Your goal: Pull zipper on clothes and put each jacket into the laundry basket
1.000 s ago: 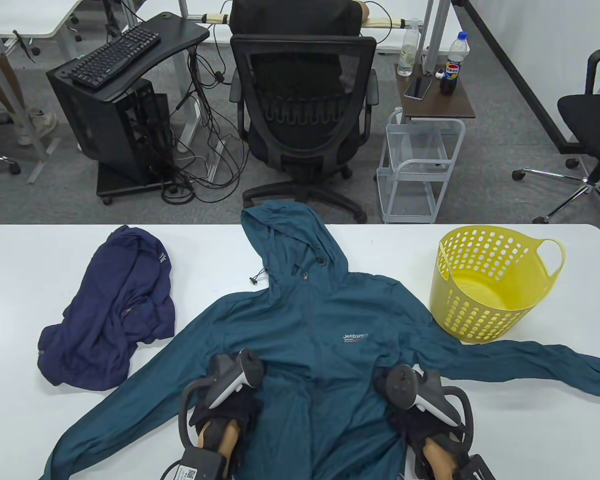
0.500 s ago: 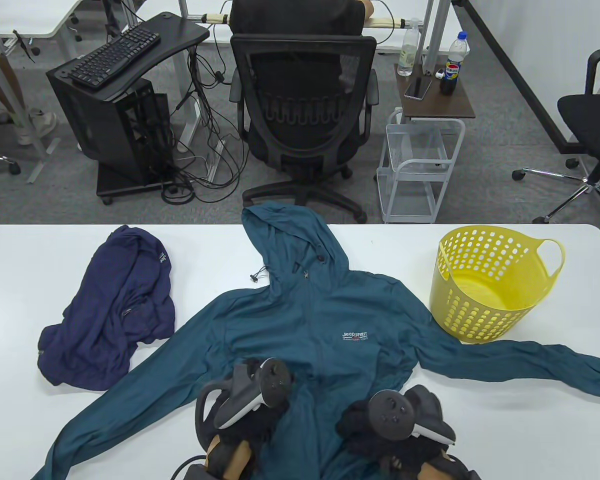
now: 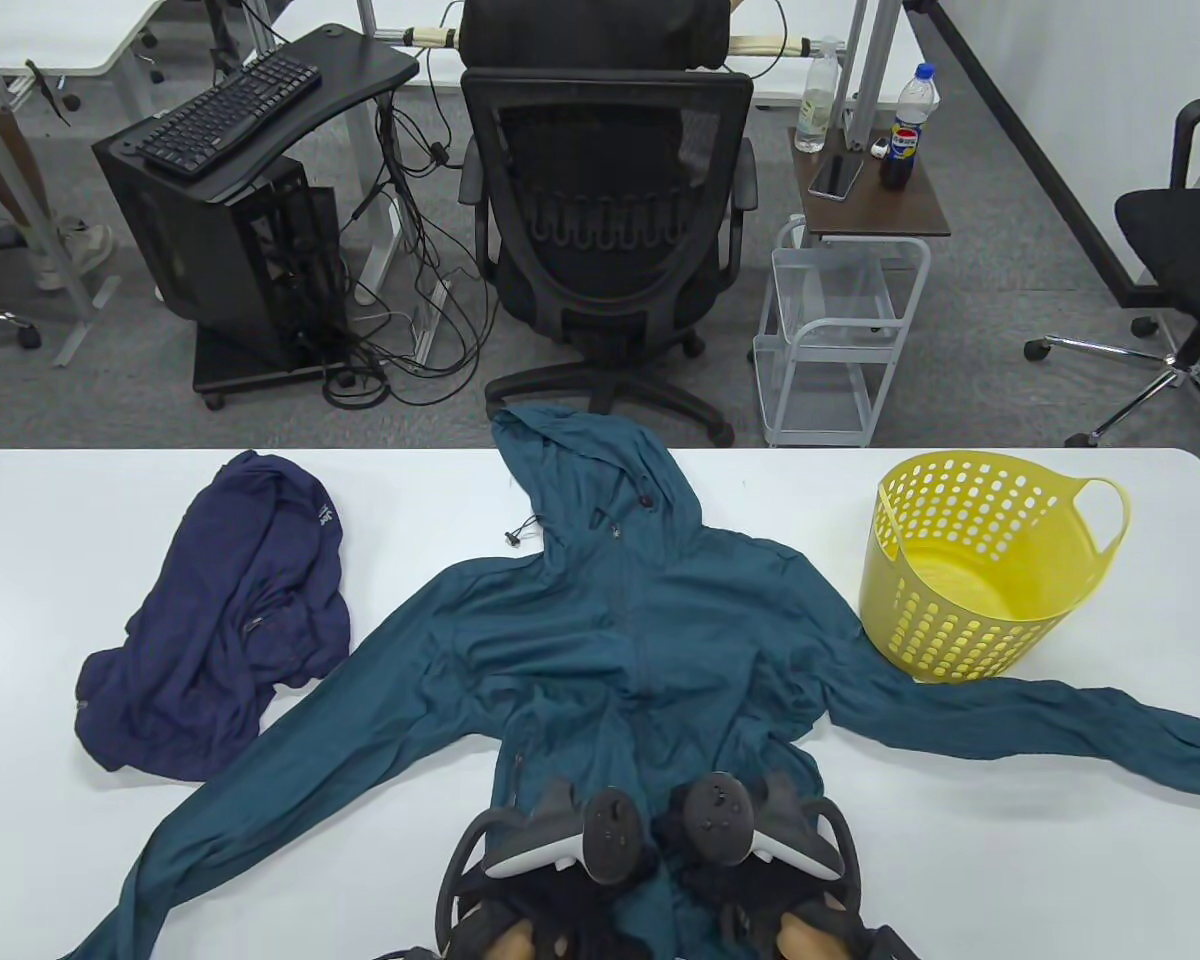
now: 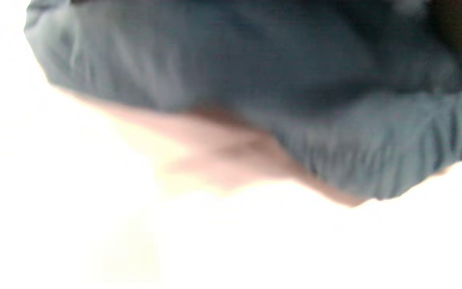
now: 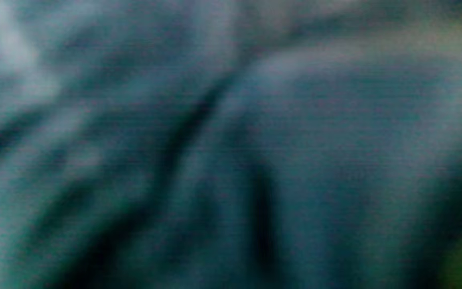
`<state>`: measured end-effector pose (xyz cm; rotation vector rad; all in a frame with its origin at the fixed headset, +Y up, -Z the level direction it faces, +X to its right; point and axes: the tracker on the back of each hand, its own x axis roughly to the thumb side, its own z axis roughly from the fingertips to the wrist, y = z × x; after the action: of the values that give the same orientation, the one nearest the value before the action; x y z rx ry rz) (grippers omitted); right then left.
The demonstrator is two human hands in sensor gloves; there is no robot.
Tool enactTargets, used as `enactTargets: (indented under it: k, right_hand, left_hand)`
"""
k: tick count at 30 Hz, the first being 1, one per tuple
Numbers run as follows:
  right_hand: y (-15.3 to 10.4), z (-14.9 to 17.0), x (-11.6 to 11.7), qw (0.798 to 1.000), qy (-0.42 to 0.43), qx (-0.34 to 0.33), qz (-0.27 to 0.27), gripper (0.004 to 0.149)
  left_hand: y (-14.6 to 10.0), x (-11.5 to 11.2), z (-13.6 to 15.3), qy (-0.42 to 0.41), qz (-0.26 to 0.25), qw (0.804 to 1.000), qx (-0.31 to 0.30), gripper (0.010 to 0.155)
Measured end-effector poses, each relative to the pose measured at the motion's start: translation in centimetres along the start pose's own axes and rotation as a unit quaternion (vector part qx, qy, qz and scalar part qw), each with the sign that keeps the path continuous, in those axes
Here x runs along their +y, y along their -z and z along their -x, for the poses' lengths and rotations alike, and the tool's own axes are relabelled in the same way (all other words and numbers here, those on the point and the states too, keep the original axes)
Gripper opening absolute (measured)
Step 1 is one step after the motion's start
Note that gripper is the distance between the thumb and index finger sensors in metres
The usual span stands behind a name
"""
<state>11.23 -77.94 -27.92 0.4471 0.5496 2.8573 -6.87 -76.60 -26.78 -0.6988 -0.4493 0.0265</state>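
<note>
A teal hooded jacket (image 3: 650,620) lies front up across the white table (image 3: 1010,850), sleeves spread, its body bunched into folds toward the near edge. Both gloved hands sit close together on its lower hem. My left hand (image 3: 575,880) and right hand (image 3: 735,880) hold gathered fabric on either side of the zipper line, with the fingers hidden under the trackers. The left wrist view shows the teal hem (image 4: 255,72) raised off the table; the right wrist view shows only blurred teal cloth (image 5: 295,140). The yellow perforated laundry basket (image 3: 970,600) stands at the right, holding nothing.
A navy jacket (image 3: 230,630) lies crumpled on the table's left side. The teal jacket's right sleeve (image 3: 1060,720) runs in front of the basket toward the right edge. Beyond the far edge stand an office chair (image 3: 610,220) and a small cart (image 3: 840,330).
Both hands slid inward from the jacket's sides to meet at the hem's middle and moved toward the near edge. The jacket body bunched up and the chest logo folded out of sight.
</note>
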Motion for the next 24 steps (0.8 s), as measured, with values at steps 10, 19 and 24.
enactTargets:
  k: [10,19,24]
  right_hand:
    - [-2.2,-1.0,-1.9,0.991,0.074,-0.095,0.06,0.057]
    - [-1.5,-2.9,0.0,0.997,-0.029,-0.075,0.006,0.088]
    - [-1.3,-3.0,-0.4,0.996,-0.054,-0.051,0.058,0.048]
  left_hand:
    - [0.5,0.5,3.3,-0.124,-0.087,0.989,-0.009,0.057]
    - [0.7,0.4,6.3,-0.278,-0.086,0.956,-0.031,0.063]
    - [0.5,0.5,7.4,-0.328,-0.098,0.939,-0.033,0.063]
